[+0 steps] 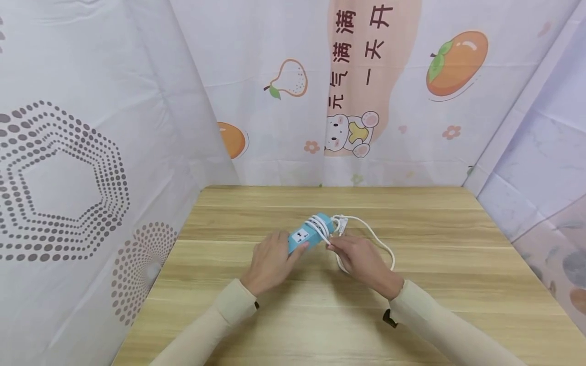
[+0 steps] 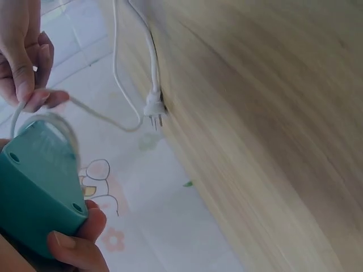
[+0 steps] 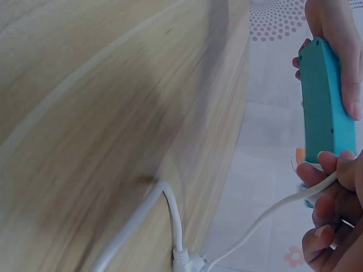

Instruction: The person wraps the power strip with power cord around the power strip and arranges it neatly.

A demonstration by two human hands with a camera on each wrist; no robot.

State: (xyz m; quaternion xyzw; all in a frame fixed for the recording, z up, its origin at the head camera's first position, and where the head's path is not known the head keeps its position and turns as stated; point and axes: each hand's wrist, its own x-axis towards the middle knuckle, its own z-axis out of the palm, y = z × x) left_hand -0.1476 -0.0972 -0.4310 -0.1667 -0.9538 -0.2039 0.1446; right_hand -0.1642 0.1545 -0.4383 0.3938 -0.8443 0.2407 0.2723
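Observation:
A blue power strip (image 1: pixel 299 239) is held at its near end by my left hand (image 1: pixel 273 259), thumb along one side. White cord (image 1: pixel 316 222) is wound several turns round the strip's far end. My right hand (image 1: pixel 361 258) pinches the cord (image 3: pixel 295 197) between thumb and fingers, just beside the strip. In the left wrist view the strip's plain underside (image 2: pixel 42 170) shows, lifted off the table. The white plug (image 2: pixel 153 107) lies on the table with its pins showing, and loose cord (image 1: pixel 382 244) loops to the right.
The wood-grain table (image 1: pixel 229 213) reaches back to a printed white curtain (image 1: pixel 274 132). More curtain hangs along the left side (image 1: pixel 91 168) and the right side (image 1: pixel 540 168).

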